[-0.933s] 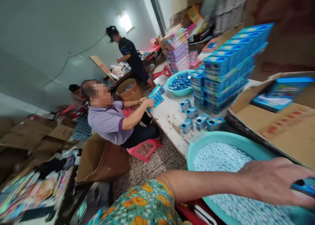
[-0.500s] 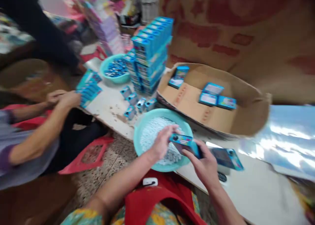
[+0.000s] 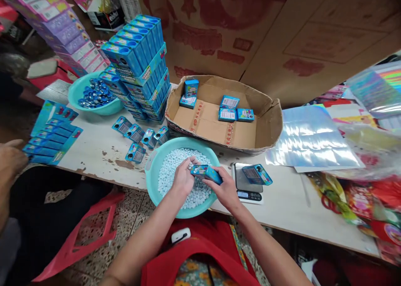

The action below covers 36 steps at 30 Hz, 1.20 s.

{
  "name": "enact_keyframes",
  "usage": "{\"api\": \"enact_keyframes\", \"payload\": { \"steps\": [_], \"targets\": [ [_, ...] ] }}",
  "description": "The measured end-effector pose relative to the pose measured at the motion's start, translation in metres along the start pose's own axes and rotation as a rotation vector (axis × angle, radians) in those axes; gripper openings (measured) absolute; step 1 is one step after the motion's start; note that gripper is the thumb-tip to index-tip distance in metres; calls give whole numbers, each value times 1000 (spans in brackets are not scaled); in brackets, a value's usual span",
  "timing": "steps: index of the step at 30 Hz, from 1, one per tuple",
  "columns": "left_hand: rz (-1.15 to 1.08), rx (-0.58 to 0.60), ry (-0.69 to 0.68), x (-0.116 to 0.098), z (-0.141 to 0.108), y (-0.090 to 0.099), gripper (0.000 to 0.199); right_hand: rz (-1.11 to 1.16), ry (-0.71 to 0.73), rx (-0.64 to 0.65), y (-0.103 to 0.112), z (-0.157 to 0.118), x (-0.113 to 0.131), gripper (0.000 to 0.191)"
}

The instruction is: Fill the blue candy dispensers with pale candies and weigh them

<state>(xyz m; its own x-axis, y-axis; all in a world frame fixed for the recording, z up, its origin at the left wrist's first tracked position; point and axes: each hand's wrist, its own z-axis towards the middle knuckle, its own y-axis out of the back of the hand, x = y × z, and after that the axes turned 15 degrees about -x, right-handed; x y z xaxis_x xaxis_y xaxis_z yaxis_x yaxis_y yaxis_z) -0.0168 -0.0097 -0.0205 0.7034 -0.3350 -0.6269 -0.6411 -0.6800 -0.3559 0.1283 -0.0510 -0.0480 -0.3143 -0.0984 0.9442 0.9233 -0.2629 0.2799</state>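
My right hand [image 3: 224, 189] grips a small blue candy box [image 3: 205, 173], tilted on its side with its round hole toward my left hand. Cupped at that end, my left hand [image 3: 183, 178] has a few white pellets [image 3: 190, 166] showing at its fingers. Both hands are over a turquoise basin [image 3: 151, 179] filled with loose white candy pellets [image 3: 171, 163]. To the right, another blue box [image 3: 258, 174] lies on a small digital scale [image 3: 249, 196]. Several similar boxes [image 3: 135, 152] with dark round holes stand left of the basin.
Behind the basin, a cut-down carton [image 3: 213, 133] holds several blue boxes. Blue boxes rise in a stack [image 3: 140, 69] beside a second basin [image 3: 73, 100] of blue-silver pieces. Shiny sheets [image 3: 313, 137] lie right. A co-worker's hand [image 3: 11, 163] is near blue boxes at left.
The view has swung right, bringing the scale and shiny sheets further in. My left hand has come up against the box end, while my right hand keeps its grip on the box.
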Motion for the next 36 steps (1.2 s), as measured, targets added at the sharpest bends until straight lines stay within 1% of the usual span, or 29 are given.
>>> {"api": "enact_keyframes", "payload": {
  "steps": [3, 5, 8, 11, 13, 15, 17, 18, 19, 21, 26, 27, 29, 31, 33, 34, 36],
  "targets": [
    [77, 89, -103, -2, 0, -1, 24, 61, -80, -24, -4, 1, -6, 39],
    [154, 124, -144, -4, -2, -2, 29, 95, -146, -44, -7, -1, -6, 41],
    [231, 131, -197, -10, -3, -5, 28, 162, -211, -61, -7, -7, -2, 37],
    [329, 119, -279, -18, 9, -5, 28, 330, -256, -95, -1, -18, 2, 39],
    [552, 84, -364, -21, 24, 1, 27, 431, -289, -115, 8, -27, 4, 44],
    [871, 93, -420, -23, 39, 10, 29, 475, -309, -118, 19, -39, 4, 46],
    [1130, 168, -434, -23, 48, 20, 30, 496, -328, -114, 32, -51, 3, 46],
    [1218, 218, -442, -23, 51, 23, 30, 508, -342, -118, 38, -57, 1, 45],
    [1285, 257, -467, -23, 51, 24, 30, 521, -360, -124, 44, -63, -1, 45],
    [1386, 287, -547, -22, 51, 23, 27, 539, -402, -143, 55, -73, -6, 43],
    [1585, 258, -676, -18, 49, 14, 17, 570, -533, -210, 74, -92, -21, 40],
    [1641, 267, -722, -18, 48, 14, 17, 569, -560, -219, 77, -95, -25, 39],
    [1774, 317, -882, -18, 42, 10, 21, 550, -591, -239, 85, -98, -32, 38],
    [1882, 407, -1081, -13, 33, 0, 28, 518, -590, -264, 94, -99, -40, 39],
    [1878, 542, -1220, 6, 23, -22, 31, 492, -574, -299, 105, -100, -49, 40],
    [1831, 636, -1260, 22, 19, -38, 31, 478, -565, -322, 110, -100, -54, 40],
    [1703, 880, -1323, 64, 13, -77, 35, 432, -557, -368, 121, -99, -64, 38]
  ]
}}
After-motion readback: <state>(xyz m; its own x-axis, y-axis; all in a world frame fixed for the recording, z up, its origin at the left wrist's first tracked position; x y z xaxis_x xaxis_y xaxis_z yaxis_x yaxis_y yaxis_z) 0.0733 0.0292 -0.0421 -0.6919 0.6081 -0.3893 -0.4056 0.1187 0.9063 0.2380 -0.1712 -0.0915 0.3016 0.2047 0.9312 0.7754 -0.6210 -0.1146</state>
